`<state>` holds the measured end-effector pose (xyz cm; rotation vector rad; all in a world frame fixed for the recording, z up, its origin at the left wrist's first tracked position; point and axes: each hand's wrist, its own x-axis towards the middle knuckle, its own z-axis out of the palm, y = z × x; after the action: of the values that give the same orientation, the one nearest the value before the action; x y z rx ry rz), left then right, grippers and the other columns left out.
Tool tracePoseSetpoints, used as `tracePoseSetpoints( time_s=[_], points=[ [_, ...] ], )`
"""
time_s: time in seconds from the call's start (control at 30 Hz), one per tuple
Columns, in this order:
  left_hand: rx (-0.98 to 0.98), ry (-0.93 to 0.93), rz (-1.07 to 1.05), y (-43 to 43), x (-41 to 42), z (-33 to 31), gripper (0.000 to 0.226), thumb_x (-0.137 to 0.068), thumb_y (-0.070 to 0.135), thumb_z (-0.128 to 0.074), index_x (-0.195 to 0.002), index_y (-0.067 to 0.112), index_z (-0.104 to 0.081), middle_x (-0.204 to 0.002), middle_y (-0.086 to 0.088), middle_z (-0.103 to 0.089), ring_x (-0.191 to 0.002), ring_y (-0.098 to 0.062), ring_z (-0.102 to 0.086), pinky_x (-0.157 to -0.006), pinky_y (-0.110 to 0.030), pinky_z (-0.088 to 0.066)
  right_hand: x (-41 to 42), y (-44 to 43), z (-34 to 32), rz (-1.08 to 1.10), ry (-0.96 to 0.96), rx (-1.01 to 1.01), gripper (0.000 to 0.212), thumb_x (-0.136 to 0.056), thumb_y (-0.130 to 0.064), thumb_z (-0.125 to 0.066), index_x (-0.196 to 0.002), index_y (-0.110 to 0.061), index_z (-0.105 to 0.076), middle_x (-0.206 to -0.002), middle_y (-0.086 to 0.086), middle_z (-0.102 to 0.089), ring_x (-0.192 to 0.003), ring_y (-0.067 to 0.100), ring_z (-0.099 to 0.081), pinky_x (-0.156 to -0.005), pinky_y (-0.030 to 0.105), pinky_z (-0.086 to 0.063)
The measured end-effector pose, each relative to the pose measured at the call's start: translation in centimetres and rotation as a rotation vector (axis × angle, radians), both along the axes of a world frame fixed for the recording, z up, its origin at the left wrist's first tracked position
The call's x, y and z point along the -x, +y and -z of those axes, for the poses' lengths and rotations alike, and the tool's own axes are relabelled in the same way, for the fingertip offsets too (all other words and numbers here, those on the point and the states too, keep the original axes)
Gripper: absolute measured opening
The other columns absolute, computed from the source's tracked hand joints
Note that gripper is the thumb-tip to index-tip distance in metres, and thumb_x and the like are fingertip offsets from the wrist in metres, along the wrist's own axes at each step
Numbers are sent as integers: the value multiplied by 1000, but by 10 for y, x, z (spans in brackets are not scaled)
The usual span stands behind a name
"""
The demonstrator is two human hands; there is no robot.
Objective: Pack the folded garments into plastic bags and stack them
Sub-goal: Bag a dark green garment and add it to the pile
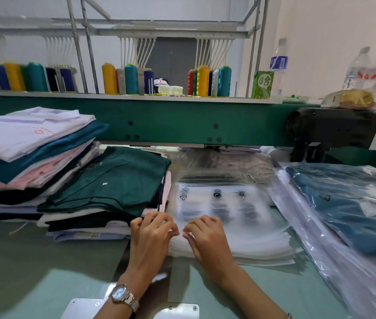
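A thick stack of clear plastic bags [226, 203] with printed warnings lies in the middle of the table. My left hand [151, 233] and my right hand [206, 236] sit side by side at the stack's near left edge, fingers curled, pinching at the top bag's edge. A folded dark green garment [118, 180] tops a low pile just left of the bags. Further left stands a taller pile of folded garments [28, 143] in white, teal, pink and black. At the right lies a stack of packed bags [353, 203] with a blue garment on top.
A green embroidery machine beam [182, 123] crosses behind the table, with thread cones [131, 79] on its shelf and a black motor housing [334, 130] at the right. Water bottles [279, 61] and a green carton [263, 85] stand at the back right. The pale green table [32, 261] extends near left.
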<state>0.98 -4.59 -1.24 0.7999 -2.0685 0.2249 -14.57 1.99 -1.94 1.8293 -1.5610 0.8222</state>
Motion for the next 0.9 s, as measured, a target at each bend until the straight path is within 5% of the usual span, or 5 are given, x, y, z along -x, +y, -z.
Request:
tracePoseSetpoints(
  time_s=[0.3,0.47,0.9],
  points=[
    [-34,81,-126,-7,-9,0,20,-64,26,-88,-70,31,-69,-90,14,-58,-87,-13,-49,-77,-30,-16,26,24,-20,217,97,-155,15,-70,-28,-80,-74,-22,-67,-82,-7,-64,-81,22,-63,-81,38,-33],
    [-47,74,-163,-7,-10,2,22,-63,29,-89,-70,32,-69,-80,14,-51,-81,-14,-47,-76,-30,-15,42,44,-33,331,192,-290,24,-55,-28,-89,-61,-21,-67,-69,-6,-62,-69,20,-63,-65,36,-54],
    [-68,70,-252,-9,-13,1,19,-67,31,-86,-73,32,-69,-78,14,-54,-78,-16,-47,-74,-31,-15,100,81,-41,715,285,-375,33,-34,4,-81,-52,-10,-58,-57,9,-51,-52,31,-52,-50,37,-40]
  ],
)
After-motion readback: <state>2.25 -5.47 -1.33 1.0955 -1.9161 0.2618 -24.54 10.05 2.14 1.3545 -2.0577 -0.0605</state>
